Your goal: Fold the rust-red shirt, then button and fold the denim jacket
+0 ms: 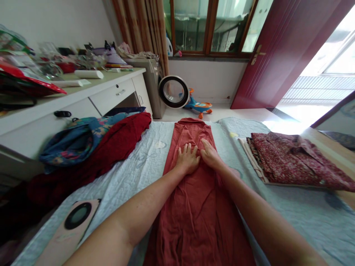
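Note:
A long rust-red garment (pixel 194 199) with a collar at its far end lies lengthwise on the light blue quilted cover (pixel 138 166). Its sides look folded inward, and creases run down its front. On its upper part rests my left hand (pixel 188 158), palm down with fingers spread. Close beside it, my right hand (pixel 210 152) also lies on the cloth, its fingers stretched out and partly overlapping in view. Neither hand grips anything that shows.
Folded patterned clothes (pixel 296 160) are stacked on the right. Dark red cloth (pixel 116 144) and a blue floral garment (pixel 74 140) lie at the left. A pink phone (pixel 66 229) sits front left. Beyond stand a cluttered white desk (pixel 105 96) and a washing machine (pixel 152 88), its round door open.

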A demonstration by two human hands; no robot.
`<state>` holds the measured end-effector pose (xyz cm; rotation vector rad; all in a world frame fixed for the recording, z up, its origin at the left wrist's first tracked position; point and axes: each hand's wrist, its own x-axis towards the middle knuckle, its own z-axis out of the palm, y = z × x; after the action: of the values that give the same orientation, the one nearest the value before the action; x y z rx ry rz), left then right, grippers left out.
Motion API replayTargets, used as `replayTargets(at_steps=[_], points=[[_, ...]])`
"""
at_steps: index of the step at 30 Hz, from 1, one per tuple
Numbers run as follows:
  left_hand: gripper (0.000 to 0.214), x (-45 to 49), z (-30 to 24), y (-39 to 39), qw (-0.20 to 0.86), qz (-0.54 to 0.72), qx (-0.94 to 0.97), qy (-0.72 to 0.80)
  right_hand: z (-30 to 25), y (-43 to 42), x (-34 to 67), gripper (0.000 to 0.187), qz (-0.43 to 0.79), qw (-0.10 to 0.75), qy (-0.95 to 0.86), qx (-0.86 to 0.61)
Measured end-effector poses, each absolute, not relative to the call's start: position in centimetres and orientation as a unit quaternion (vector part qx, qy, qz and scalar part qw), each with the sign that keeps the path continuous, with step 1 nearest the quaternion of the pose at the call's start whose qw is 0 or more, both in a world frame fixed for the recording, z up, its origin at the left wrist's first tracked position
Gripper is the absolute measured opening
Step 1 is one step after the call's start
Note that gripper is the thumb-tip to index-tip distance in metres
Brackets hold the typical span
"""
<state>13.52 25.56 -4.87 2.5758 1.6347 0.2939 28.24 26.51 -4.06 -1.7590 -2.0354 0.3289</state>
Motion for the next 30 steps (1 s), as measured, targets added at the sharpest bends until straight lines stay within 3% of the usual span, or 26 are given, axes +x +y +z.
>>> replayTargets(at_steps=[6,16,21,30], points=[[0.056,12.8,-4.9,26.7,0.082,0.093,0.843,0.524,-5.2,20.6,26.9,0.059,0.092,0.19,-0.764,-0.609],[0.053,11.1,-4.3,30.4,0.069,0.073,0.818,0.566,-4.1,19.9,26.4,0.053,0.045,0.143,-0.76,-0.632],[0.045,11.1,-3.8,31.7,0.059,0.13,0.883,0.446,-3.5,19.5,25.9,0.054,0.011,0.168,-0.786,-0.595],[0.046,10.8,-5.8,32.6,0.118,0.086,0.91,0.387,-4.1,18.3,25.0,0.071,0.067,0.093,-0.795,-0.595]])
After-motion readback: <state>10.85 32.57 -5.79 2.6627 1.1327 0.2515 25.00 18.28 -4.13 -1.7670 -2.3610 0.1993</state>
